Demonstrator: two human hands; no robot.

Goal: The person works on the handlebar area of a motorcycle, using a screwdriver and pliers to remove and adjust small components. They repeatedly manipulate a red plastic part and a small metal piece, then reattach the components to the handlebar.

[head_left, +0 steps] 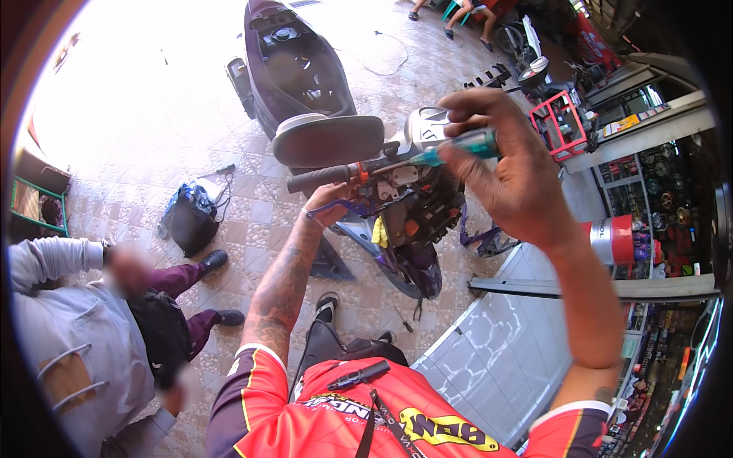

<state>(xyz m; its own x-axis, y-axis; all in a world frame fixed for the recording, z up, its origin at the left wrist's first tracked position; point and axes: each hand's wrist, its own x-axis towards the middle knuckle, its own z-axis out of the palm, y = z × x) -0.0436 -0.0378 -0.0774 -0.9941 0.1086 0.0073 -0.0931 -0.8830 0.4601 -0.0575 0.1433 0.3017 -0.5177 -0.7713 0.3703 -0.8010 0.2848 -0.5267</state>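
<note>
Upper right: right hand (515,172) holds green screwdriver (482,143) | it points left, a bit down, at bike's front (416,210) | left hand (328,200) by handlebar (317,179), grip: can't tell

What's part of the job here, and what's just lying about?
Part of the job:
green screwdriver, in the right hand
handlebar grip, left hand at it
exposed scooter front

Lying about, seemingly unused:
dark bag at left
red-and-white container at right

The tip of the screwdriver (477,143) is indistinct.
</note>
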